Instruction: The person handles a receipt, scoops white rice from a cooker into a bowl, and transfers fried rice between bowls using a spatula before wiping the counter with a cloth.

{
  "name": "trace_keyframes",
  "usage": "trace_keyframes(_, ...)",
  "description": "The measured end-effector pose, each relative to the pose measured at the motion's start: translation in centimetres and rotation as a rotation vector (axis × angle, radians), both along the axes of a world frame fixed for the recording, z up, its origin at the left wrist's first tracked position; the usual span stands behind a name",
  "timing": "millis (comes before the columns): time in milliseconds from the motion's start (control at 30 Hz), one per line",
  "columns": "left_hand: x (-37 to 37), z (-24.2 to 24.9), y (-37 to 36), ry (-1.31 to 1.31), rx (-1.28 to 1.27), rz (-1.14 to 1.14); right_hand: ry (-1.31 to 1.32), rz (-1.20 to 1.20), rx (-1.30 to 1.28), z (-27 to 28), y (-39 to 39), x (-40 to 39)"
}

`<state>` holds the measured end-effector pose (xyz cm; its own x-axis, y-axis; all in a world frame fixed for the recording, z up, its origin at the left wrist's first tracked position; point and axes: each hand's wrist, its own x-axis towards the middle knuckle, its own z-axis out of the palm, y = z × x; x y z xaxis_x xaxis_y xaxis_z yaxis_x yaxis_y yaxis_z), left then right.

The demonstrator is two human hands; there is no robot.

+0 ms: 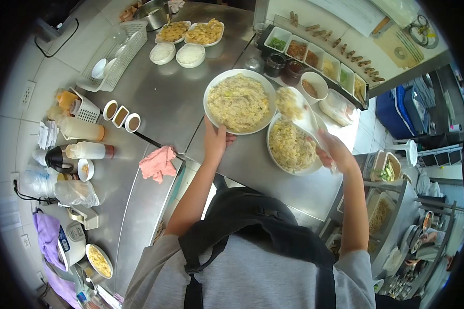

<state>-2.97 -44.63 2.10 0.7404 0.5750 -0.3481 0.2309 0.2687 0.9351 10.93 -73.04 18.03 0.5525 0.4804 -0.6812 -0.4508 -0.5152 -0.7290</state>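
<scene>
My left hand (217,141) grips the near-left rim of a round white plate (269,87), thumb on top, on the steel counter. Fried rice (239,103) is heaped over it. My right hand (339,152) is closed around the handle of a big white serving spoon (308,119). A blurred clump of rice (288,104) shows at the spoon's far end, near the plate's right edge. Below the spoon, a second white bowl (294,172) holds more fried rice (290,145); the spoon and my hand cover part of it.
Behind the bowls stand a topping tray (319,57), dark sauce jars (292,72) and a white tub (313,86). Two dishes of yellow food (204,33) and two small white bowls (191,55) sit farther back. Left are sauce cups (120,116), a pink cloth (158,164) and squeeze bottles (90,150).
</scene>
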Motion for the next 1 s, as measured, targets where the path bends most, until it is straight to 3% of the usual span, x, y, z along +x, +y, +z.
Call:
trace_keyframes(133, -0.7, 0.3, 0.9, 0.043, -0.053, -0.081, -0.110, 0.109, -0.031, -1.1, 5.8, 2.8)
trace_keyframes(267, -3.0, 0.5, 2.0, 0.085, -0.119, -0.061, -1.046, 0.394, -0.375, -5.1, 9.6, 3.4)
trace_keyframes(300, -4.0, 0.4, 2.3, 0.079, -0.135, -0.031, -1.111, 0.428, -0.393, -5.8, 10.2, 2.9)
trace_keyframes(367, -7.2, 1.2, 3.4, 0.100, 0.348, -0.087, -1.239, 0.493, -0.432, -6.6, 11.6, 0.5)
trace_keyframes(400, -8.9, 1.9, 4.3, 0.110, 0.589, -0.117, -1.145, 0.522, -0.479, -5.0, 12.1, -0.7)
trace_keyframes(467, -12.5, 4.0, 6.4, 0.292, 1.044, -0.065, -1.141, 0.477, -0.463, -3.1, 11.3, -1.9)
trace_keyframes(567, -17.0, 5.0, 8.9, 0.763, 1.567, 0.026, -1.084, 0.516, -0.520, -2.0, 10.7, -3.2)
trace_keyframes(667, -18.1, 1.8, 11.2, 0.549, 1.040, -0.017, -1.125, 0.532, -0.541, -2.3, 10.9, -5.0)
trace_keyframes(833, -11.3, 6.9, 15.5, 0.276, 0.967, 0.121, -1.190, 0.502, -0.527, 0.4, 12.6, -3.5)
trace_keyframes(900, -7.3, 8.9, 19.7, 0.300, 1.009, 0.135, -1.221, 0.450, -0.542, -0.1, 15.1, -2.7)
trace_keyframes(1000, -1.3, 3.7, 28.3, 0.529, 1.255, 0.147, -1.245, 0.532, -0.548, -2.8, 15.3, -2.8)
